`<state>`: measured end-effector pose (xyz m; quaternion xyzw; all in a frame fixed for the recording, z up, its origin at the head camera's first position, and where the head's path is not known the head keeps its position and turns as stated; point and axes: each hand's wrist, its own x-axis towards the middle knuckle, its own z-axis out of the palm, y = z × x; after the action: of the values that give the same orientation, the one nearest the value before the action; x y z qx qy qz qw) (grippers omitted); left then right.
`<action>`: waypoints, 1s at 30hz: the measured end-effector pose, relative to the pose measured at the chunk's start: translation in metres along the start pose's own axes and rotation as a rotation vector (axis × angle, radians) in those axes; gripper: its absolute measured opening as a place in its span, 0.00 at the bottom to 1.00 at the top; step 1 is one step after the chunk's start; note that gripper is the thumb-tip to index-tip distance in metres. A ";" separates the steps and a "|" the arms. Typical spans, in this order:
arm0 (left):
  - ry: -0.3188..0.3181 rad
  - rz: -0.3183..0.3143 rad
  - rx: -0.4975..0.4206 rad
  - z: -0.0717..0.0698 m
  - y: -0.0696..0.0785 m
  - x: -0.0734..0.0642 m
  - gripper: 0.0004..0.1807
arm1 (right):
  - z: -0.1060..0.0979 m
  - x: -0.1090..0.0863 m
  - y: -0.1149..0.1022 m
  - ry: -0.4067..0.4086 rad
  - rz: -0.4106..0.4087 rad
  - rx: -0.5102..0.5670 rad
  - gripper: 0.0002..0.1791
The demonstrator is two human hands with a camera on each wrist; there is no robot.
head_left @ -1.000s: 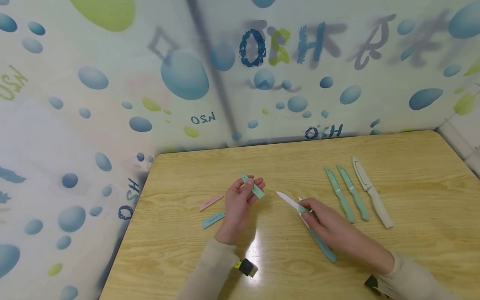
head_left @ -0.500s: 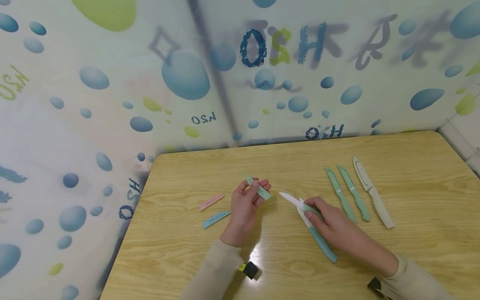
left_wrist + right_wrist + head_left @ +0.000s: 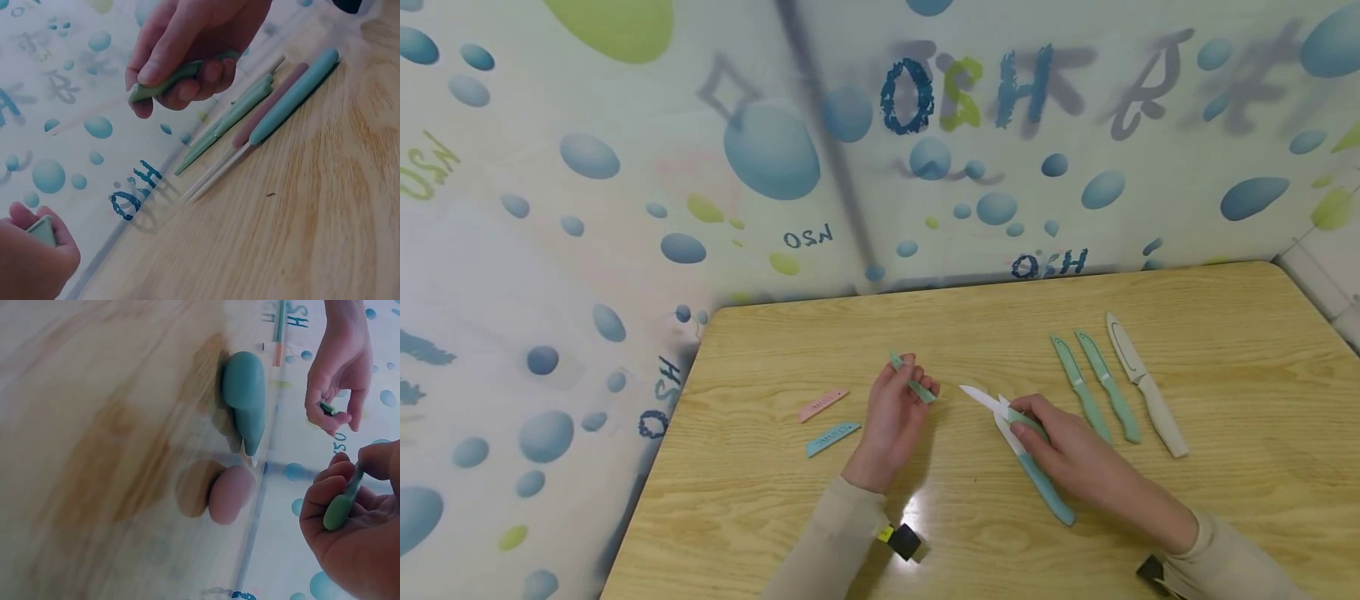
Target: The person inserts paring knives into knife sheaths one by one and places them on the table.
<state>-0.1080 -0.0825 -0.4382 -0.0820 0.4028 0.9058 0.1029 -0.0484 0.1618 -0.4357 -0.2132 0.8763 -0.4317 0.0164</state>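
Note:
My left hand (image 3: 891, 421) holds a green blade cover (image 3: 922, 392) between thumb and fingers, raised over the table. In my right hand (image 3: 1067, 450) is a small green-handled knife (image 3: 987, 402), its white blade bare and pointing toward the left hand. A gap separates the blade tip from the cover. Below the right hand a bare-bladed blue knife (image 3: 1047, 490) lies on the table. Beside it lies a pink-handled knife (image 3: 270, 106), seen in both wrist views but hidden by the right hand in the head view.
Left of the left hand lie a pink blade cover (image 3: 823, 406) and a blue blade cover (image 3: 832, 439). On the right are two green covered knives (image 3: 1078, 387) and a larger cream covered knife (image 3: 1146, 387). A patterned curtain (image 3: 925, 208) hangs behind the wooden table (image 3: 745, 508).
The left hand has shifted slightly right and turned the cover, which now shows a narrower face with the fingers more curled. My right hand and its knife have hardly moved.

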 end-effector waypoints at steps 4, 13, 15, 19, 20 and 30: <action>0.013 -0.035 -0.032 0.001 0.000 0.002 0.14 | 0.000 0.000 0.001 0.006 -0.006 -0.019 0.13; -0.021 -0.073 -0.057 0.000 0.000 0.002 0.28 | -0.001 0.000 0.002 -0.008 0.014 -0.015 0.12; -0.028 -0.078 -0.020 -0.001 -0.001 0.002 0.28 | -0.002 0.000 0.002 -0.014 0.019 -0.012 0.12; -0.029 -0.072 0.056 -0.002 -0.003 0.003 0.26 | -0.002 0.000 0.003 -0.018 0.015 -0.018 0.12; -0.026 -0.066 0.068 -0.002 -0.003 0.002 0.25 | -0.002 0.001 0.003 -0.017 0.012 -0.021 0.12; -0.028 -0.010 0.054 -0.002 -0.005 -0.001 0.04 | -0.002 0.001 0.003 -0.013 0.007 -0.051 0.10</action>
<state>-0.1055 -0.0808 -0.4433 -0.0685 0.4253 0.8951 0.1152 -0.0504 0.1642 -0.4368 -0.2131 0.8877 -0.4078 0.0183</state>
